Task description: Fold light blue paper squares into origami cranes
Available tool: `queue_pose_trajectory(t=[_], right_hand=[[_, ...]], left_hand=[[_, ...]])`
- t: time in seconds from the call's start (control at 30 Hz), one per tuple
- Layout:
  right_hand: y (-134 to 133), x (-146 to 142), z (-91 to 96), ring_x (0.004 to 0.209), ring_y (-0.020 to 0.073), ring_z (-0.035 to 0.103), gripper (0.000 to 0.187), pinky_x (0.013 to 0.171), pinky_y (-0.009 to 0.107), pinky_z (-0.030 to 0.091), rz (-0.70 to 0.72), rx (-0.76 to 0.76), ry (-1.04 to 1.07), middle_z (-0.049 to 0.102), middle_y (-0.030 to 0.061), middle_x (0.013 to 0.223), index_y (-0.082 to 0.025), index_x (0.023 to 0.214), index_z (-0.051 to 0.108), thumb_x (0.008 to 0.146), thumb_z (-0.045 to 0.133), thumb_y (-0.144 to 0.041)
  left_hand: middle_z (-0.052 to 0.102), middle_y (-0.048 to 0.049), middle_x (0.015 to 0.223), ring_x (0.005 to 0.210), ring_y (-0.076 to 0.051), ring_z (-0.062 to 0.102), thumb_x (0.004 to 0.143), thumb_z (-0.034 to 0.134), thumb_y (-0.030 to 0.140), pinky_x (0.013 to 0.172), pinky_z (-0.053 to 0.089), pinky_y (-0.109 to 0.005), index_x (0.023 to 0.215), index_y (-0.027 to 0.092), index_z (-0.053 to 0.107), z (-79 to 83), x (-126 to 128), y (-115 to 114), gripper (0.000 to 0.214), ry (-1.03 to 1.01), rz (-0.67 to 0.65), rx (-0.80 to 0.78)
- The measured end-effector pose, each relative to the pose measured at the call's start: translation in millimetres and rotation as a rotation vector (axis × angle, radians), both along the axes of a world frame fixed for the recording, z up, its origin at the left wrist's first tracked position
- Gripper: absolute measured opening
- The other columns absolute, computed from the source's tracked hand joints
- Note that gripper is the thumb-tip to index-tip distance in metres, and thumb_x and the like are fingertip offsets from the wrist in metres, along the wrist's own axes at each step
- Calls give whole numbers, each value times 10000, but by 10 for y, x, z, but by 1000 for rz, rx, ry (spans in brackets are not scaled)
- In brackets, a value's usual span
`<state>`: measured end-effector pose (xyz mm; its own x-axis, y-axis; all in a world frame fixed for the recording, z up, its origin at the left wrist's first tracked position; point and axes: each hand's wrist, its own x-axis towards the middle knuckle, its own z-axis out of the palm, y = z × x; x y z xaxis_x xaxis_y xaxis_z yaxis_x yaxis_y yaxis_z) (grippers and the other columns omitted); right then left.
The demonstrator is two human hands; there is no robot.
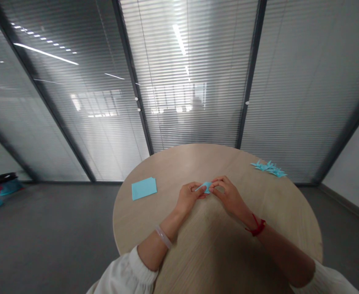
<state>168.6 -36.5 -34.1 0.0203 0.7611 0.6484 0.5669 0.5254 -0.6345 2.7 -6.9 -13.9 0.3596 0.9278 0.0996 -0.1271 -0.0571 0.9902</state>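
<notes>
Left hand (188, 199) and right hand (228, 197) pinch a blue paper fold (207, 187) between fingertips; a paper stack (144, 188) lies at 10 o'clock, folded pieces (268, 168) at 2 o'clock.

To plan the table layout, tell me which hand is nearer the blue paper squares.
Left. The left hand sits to the right of the blue paper squares; the right hand sits farther right, with the folded blue paper held between them.
</notes>
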Motion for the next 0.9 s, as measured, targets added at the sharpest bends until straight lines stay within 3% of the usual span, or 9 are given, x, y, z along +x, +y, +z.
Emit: queue_pose_trajectory(t=[0.57, 0.77, 0.9], right_hand=[[-5, 34, 32, 858, 207, 596, 110, 823, 362, 467, -71, -90, 57, 626, 41, 862, -212, 722, 636, 752, 643, -318], [11, 27, 39, 834, 215, 625, 330, 756, 361, 510, -79, -265, 246, 641, 50, 936, -199, 886, 589, 647, 723, -384], [-5, -2, 80, 819, 211, 664, 459, 726, 349, 531, 73, -388, 452, 679, 66, 947, -206, 1005, 535, 635, 736, -387]], left_hand=[[697, -33, 678, 633, -157, 634, 620, 778, 370, 668, 505, -261, 774, 135, 703, -23, -2, 22, 290, 58, -40, 35], [709, -40, 694, 636, -158, 633, 604, 784, 314, 647, 498, -246, 738, 139, 707, 35, -24, 27, 233, 97, -64, 72], [710, -37, 691, 637, -158, 639, 613, 771, 286, 660, 505, -253, 749, 141, 708, 54, -45, 39, 208, 82, -73, 64]])
